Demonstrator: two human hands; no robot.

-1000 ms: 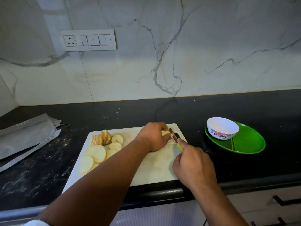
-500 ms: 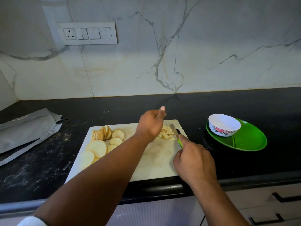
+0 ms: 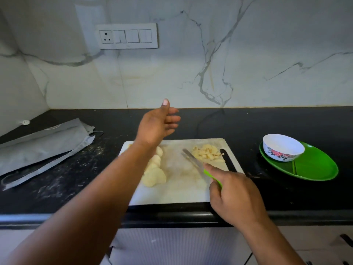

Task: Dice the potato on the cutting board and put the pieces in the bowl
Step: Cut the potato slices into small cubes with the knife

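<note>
1. The diced potato (image 3: 207, 153) lies in a small heap at the far right corner of the cutting board (image 3: 183, 190), just beside the board's handle slot. The uncut potato slices (image 3: 155, 174) lie overlapping on the left half of the board, partly hidden under the left forearm.
2. The knife (image 3: 198, 166) lies with its blade low over the board, tip pointing away from the person, its edge just beside the near-left side of the diced heap. I cannot tell whether the blade touches the board.
3. The right hand (image 3: 236, 197) holds the knife's green handle, fingers curled round it and the forefinger stretched along the top towards the blade.
4. The left hand (image 3: 158, 124) is raised above the far edge of the board, fingers apart and relaxed, thumb up, holding nothing. It is well apart from both the heap and the slices.
5. The step in hand looks like dicing in batches: one batch is cut, more slices wait.
6. The next move likely calls for the left hand to drop onto the slices and bring some under the blade, fingertips kept back from the edge.
7. The bowl (image 3: 283, 148) stands on a green plate (image 3: 313, 169) on the worktop (image 3: 57, 188), to the right of the board, and looks empty.
</note>
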